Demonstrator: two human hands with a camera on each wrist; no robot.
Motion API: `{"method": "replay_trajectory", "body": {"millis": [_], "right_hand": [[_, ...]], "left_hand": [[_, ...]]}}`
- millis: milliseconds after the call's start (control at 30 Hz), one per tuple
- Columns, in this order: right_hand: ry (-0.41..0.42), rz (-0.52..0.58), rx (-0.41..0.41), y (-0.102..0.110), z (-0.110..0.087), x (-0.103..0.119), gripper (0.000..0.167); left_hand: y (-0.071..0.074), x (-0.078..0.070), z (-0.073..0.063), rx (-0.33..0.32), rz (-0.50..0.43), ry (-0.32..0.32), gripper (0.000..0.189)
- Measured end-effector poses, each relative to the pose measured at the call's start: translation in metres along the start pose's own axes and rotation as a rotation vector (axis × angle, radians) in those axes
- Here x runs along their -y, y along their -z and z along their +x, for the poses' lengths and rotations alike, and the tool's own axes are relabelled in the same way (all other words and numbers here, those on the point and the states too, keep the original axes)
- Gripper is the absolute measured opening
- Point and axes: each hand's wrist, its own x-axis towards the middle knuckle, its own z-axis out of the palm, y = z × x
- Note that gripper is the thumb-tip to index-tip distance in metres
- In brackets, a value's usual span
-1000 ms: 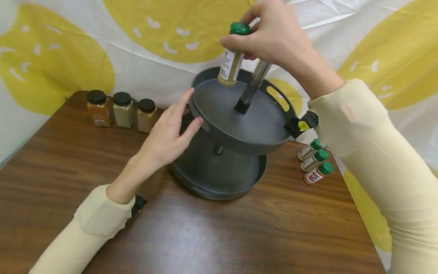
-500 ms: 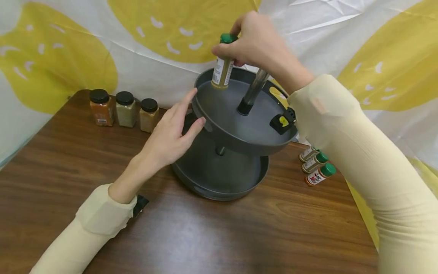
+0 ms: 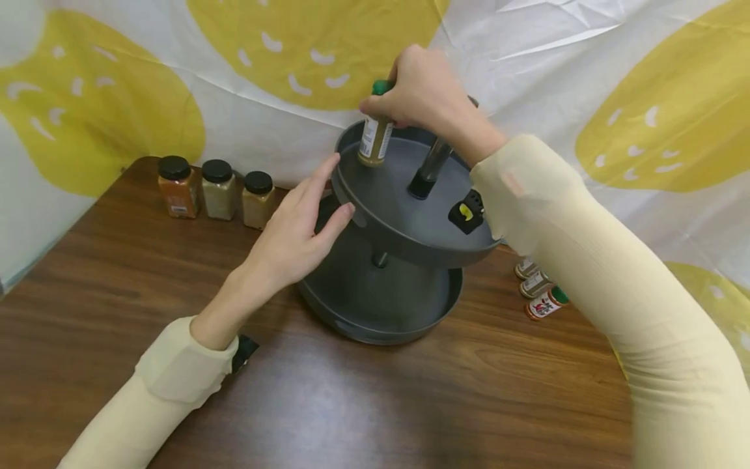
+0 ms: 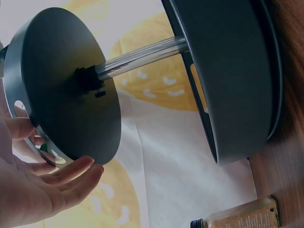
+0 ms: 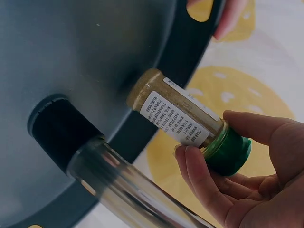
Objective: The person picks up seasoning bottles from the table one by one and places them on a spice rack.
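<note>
A two-tier dark grey round rack stands on the table, its upper tray above the lower tray, joined by a metal post. My right hand pinches a spice bottle by its green cap, low over the left back part of the upper tray. In the right wrist view the spice bottle shows brown powder and a white label, its base close to the tray floor. My left hand rests at the upper tray's left rim, fingers spread and nearly straight, beside the handle slot.
Several black-lidded spice jars stand at the back left of the wooden table. Green-capped spice bottles stand to the right, partly behind the right sleeve. A white and yellow cloth hangs close behind the rack.
My right hand has moved left and down with the spice bottle, from above the upper tray to close over its floor. My left hand stays at the rim.
</note>
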Motion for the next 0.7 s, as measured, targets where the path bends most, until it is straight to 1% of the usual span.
{"method": "replay_trajectory", "body": {"millis": [167, 400, 667, 700], "right_hand": [[0.012, 0.023, -0.003, -0.008, 0.002, -0.004, 0.038], [-0.027, 0.022, 0.011, -0.012, 0.004, -0.006, 0.041], [-0.058, -0.034, 0.037, -0.015, 0.004, -0.004, 0.043], [-0.063, -0.029, 0.041, -0.016, 0.005, -0.004, 0.043]], "left_hand": [[-0.002, 0.000, 0.000, -0.005, -0.003, -0.007, 0.067], [-0.003, -0.001, 0.001, 0.005, -0.015, -0.001, 0.067], [-0.003, 0.000, 0.001, 0.007, -0.006, 0.003, 0.068], [-0.003, 0.000, 0.001, 0.006, -0.006, 0.001, 0.068]]}}
